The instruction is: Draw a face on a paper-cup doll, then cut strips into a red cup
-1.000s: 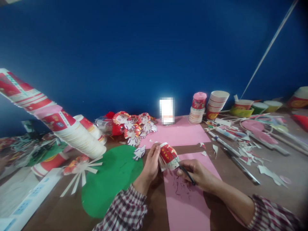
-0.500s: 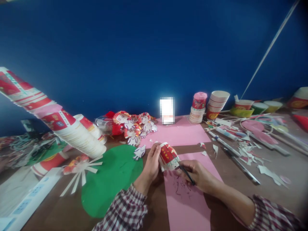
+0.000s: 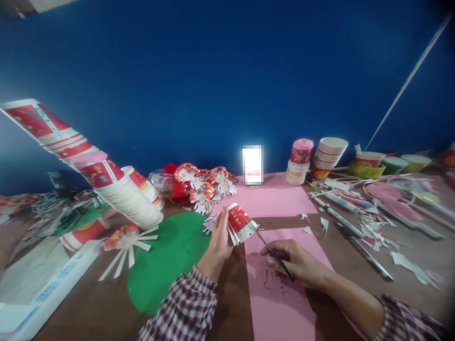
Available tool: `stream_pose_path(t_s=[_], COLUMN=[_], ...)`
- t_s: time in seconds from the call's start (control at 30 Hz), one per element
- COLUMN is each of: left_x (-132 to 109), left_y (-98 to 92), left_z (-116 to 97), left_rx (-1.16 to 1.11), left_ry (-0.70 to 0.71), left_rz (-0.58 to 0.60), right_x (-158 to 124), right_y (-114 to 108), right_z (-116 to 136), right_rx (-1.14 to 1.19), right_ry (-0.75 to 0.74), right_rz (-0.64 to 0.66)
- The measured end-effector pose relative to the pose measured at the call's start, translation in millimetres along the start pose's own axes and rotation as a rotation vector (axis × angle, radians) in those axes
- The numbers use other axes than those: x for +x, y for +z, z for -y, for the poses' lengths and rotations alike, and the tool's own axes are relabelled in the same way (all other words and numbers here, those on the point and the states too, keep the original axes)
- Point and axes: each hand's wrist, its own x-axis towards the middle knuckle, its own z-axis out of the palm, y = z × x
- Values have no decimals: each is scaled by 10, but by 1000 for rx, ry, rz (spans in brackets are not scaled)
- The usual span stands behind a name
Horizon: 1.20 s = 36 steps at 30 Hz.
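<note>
My left hand (image 3: 221, 242) grips a red and white paper cup (image 3: 240, 219), tilted, with its side slit into strips that hang at the lower edge. My right hand (image 3: 298, 263) is closed round dark-handled scissors (image 3: 280, 265), seen nearly edge-on. Their narrow blades reach the cup's lower right edge. Under my right hand lies a pink sheet (image 3: 280, 312) with dark scribbled marks. To the left of my left hand is a green round sheet (image 3: 167, 265). A cut cup with splayed white strips (image 3: 130, 244) lies at that sheet's left edge.
Paper figures (image 3: 202, 184) with red frills stand behind my left hand. A long leaning stack of cups (image 3: 128, 201) rises at left; more stacked cups (image 3: 325, 158) stand at back right. Paper scraps (image 3: 377, 229) and long rods (image 3: 369, 253) lie at right. A white box (image 3: 64, 284) sits at left.
The cup has tilted further and moved slightly left and up in my left hand. My right hand has shifted right and down, showing more of the scissor blades. The camera view has turned slightly left.
</note>
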Motion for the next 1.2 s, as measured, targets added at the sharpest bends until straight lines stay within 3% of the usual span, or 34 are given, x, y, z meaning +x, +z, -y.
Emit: stream_pose_path(t_s=[0.3,0.53,0.83,1.2], left_x=[44,61,5,2], left_y=[7,-9,14,0], left_z=[-46,-15,47,81], left_rx=[-127,-103,-52,-38], left_ry=[-9,90,17,38], left_rz=[-34,-40,-35,-11], right_x=[-19,-10,-24,-7], right_y=[10,23,24,12], right_z=[59,20,34,31], right_rx=[-8,-21,-45,-96], right_ry=[43,42,36,-1], right_rz=[25,47,31,11])
